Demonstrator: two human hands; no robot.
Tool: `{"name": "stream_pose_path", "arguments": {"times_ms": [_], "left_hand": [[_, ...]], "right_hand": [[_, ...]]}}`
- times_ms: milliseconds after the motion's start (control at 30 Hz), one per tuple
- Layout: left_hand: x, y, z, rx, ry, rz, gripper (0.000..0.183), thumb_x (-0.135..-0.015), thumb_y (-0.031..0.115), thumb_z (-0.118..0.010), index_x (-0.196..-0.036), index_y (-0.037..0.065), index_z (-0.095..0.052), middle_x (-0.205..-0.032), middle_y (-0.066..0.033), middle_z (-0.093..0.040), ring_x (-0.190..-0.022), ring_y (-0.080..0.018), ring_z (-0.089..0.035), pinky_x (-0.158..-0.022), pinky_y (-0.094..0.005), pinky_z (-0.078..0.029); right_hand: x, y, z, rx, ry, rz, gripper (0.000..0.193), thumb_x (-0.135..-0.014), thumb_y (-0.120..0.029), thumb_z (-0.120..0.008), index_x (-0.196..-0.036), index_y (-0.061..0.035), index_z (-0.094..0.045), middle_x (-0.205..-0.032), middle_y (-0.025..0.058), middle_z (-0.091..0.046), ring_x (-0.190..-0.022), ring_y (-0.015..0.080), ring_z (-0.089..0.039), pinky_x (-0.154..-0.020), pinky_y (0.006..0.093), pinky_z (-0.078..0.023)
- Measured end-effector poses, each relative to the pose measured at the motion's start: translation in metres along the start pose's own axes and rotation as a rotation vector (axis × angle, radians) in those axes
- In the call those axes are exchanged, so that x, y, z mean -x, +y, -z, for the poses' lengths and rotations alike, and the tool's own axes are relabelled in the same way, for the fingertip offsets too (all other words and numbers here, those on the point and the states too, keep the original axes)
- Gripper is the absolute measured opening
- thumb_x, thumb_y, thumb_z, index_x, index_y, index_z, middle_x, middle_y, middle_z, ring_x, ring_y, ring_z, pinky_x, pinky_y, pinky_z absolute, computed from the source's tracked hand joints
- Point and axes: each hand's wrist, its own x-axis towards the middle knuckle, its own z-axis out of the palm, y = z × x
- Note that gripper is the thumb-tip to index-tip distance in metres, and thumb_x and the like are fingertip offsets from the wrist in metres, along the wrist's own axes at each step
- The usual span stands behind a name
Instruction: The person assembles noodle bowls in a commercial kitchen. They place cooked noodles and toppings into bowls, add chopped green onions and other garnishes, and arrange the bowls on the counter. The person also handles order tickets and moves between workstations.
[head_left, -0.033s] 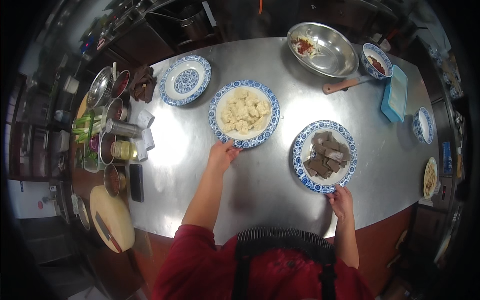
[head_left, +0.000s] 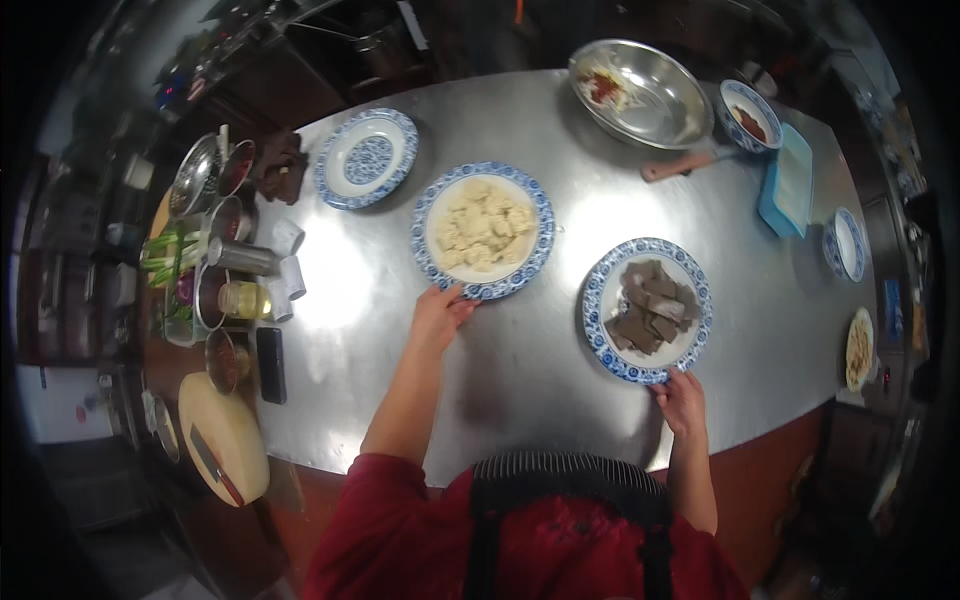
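Observation:
My left hand point(head_left: 437, 317) grips the near rim of a blue-and-white patterned plate point(head_left: 500, 288). Pale, crumbly lumps point(head_left: 483, 225), perhaps tofu, are heaped on it. Farther right, my right hand point(head_left: 683, 400) pinches the near edge of a second patterned plate point(head_left: 594, 310). This one carries grey-brown flat pieces point(head_left: 655, 308) piled in its middle. Both plates appear to rest on the steel table point(head_left: 520, 370). The fingers under each rim are partly hidden.
A bare patterned plate point(head_left: 366, 160) lies far left. At the back right are a steel bowl point(head_left: 670, 105), a wooden-handled knife point(head_left: 677, 166), a patterned bowl point(head_left: 735, 97) and a blue container point(head_left: 775, 190). Bowls, a jar point(head_left: 244, 299), a phone point(head_left: 271, 365) and a cutting board point(head_left: 245, 440) line the left.

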Motion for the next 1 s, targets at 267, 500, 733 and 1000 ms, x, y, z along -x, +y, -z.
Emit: {"name": "stream_pose_path", "arguments": {"times_ms": [267, 500, 733, 1000], "left_hand": [[0.046, -0.067, -0.005, -0.195, 0.023, -0.001, 0.021, -0.084, 0.014, -0.053, -0.097, -0.002, -0.05, -0.079, -0.0091, -0.058, -0.068, -0.0215, -0.062, -0.055, -0.0267, -0.048], [0.111, -0.109, -0.026, -0.517, -0.143, -0.053, 0.019, -0.084, 0.013, -0.057, -0.096, 0.0, -0.054, -0.076, -0.0082, -0.058, -0.058, -0.0152, -0.059, -0.049, -0.0224, -0.047], [0.121, -0.145, -0.071, -0.664, -0.406, -0.381, 0.022, -0.082, 0.01, -0.06, -0.101, 0.0, -0.055, -0.085, -0.0061, -0.058, -0.072, -0.0121, -0.057, -0.061, -0.0229, -0.048], [0.134, -0.117, -0.049, -0.772, -0.589, -0.469, 0.026, -0.079, 0.013, -0.063, -0.099, -0.001, -0.054, -0.084, -0.0113, -0.059, -0.069, -0.0152, -0.058, -0.062, -0.0266, -0.049]], "right_hand": [[-0.025, -0.011, 0.086, 0.474, 0.198, 0.294, 0.036, -0.087, -0.019, -0.054, -0.113, 0.0047, -0.049, -0.097, 0.0136, -0.06, -0.085, 0.0201, -0.062, -0.067, 0.0275, -0.05], [0.015, -0.049, 0.06, 1.215, 0.312, 1.098, 0.034, -0.079, -0.014, -0.062, -0.11, -0.002, -0.053, -0.109, 0.0167, -0.055, -0.089, 0.031, -0.058, -0.078, 0.0342, -0.046], [-0.006, -0.068, 0.01, 1.444, 0.067, 0.846, 0.033, -0.081, -0.02, -0.059, -0.109, -0.0054, -0.052, -0.112, 0.0126, -0.055, -0.087, 0.03, -0.058, -0.073, 0.0382, -0.048], [0.007, -0.041, -0.056, 1.807, 0.093, 0.669, 0.037, -0.08, -0.024, -0.06, -0.112, -0.008, -0.052, -0.107, 0.0132, -0.057, -0.09, 0.0319, -0.058, -0.075, 0.0394, -0.048]]}}
